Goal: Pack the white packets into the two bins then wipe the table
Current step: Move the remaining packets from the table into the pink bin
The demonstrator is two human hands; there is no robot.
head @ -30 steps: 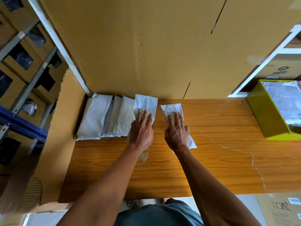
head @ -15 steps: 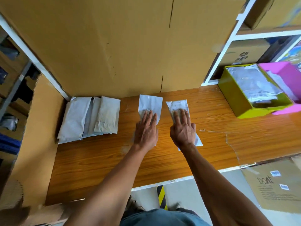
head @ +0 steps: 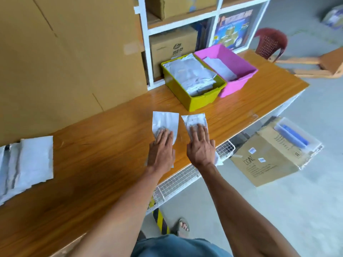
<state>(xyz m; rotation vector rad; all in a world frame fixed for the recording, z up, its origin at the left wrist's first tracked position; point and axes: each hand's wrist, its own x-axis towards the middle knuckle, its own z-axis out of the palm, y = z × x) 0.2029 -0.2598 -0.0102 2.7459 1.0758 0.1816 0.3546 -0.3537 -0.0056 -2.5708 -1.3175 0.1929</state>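
My left hand [head: 162,149] lies flat on a white packet [head: 165,120] on the wooden table [head: 104,164]. Beside it, my right hand [head: 201,147] presses flat on a second white packet [head: 194,119] near the table's front edge. Both hands have straight fingers. A yellow-green bin [head: 196,99] with several white packets inside stands further along the table. A pink bin [head: 239,80] holding a packet touches it on the right. A stack of white packets [head: 29,160] lies at the far left of the table.
A large cardboard wall [head: 65,52] backs the table on the left. White shelving [head: 185,25] with boxes stands behind the bins. On the floor to the right are a cardboard box [head: 265,158] and a red chair [head: 271,43]. A wire rack [head: 178,179] hangs under the table edge.
Both hands have slid their packets to the right along the table, away from the left stack and closer to the bins. The view has swung right, so both bins now show.
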